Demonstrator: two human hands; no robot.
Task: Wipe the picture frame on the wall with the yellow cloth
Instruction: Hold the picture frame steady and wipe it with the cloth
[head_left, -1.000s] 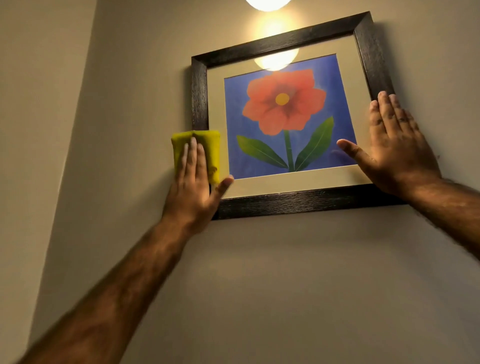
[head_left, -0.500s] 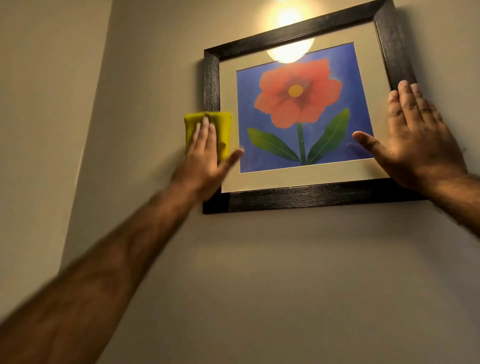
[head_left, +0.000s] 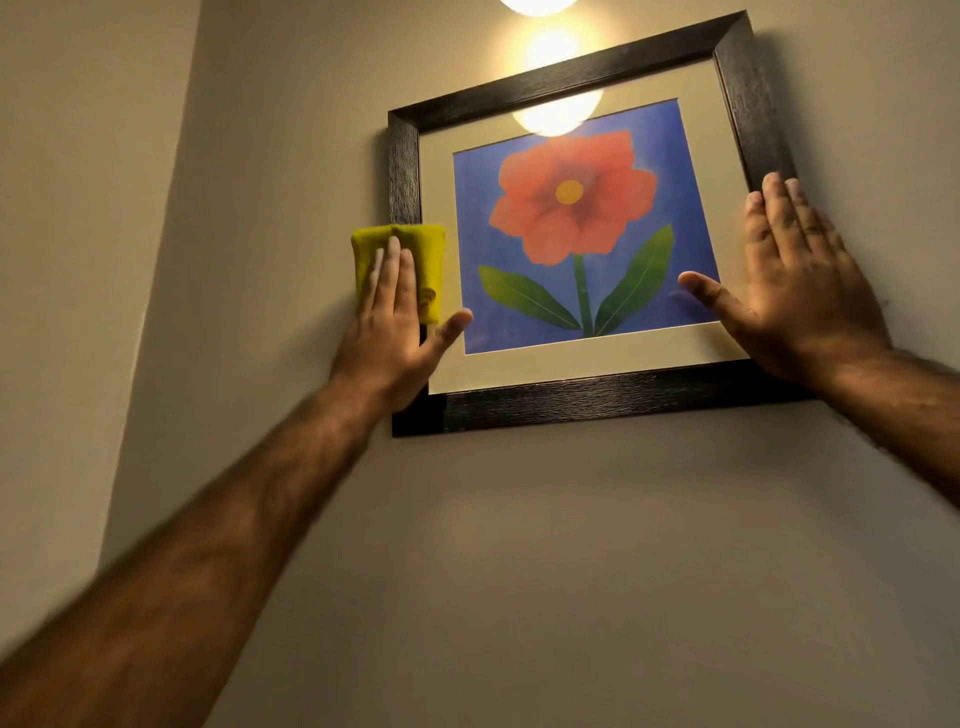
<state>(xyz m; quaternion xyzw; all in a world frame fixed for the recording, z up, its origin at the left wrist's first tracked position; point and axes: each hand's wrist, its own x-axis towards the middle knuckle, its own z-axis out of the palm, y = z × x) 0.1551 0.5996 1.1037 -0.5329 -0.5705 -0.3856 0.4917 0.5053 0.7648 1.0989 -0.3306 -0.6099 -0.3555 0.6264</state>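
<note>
The soft, folded yellow cloth lies on the picture frame's left rail, pressed flat under the left hand's straight, close-set fingers, while the right hand, flat with thumb spread, steadies the right side of this stiff, probably fragile glazed piece.

No writing, label, brand, number or sign can be read. The print inside the picture frame shows only a flower, with no legible words.

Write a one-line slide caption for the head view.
Left hand presses cloth on frame, left side; right hand flat on right side.
</note>
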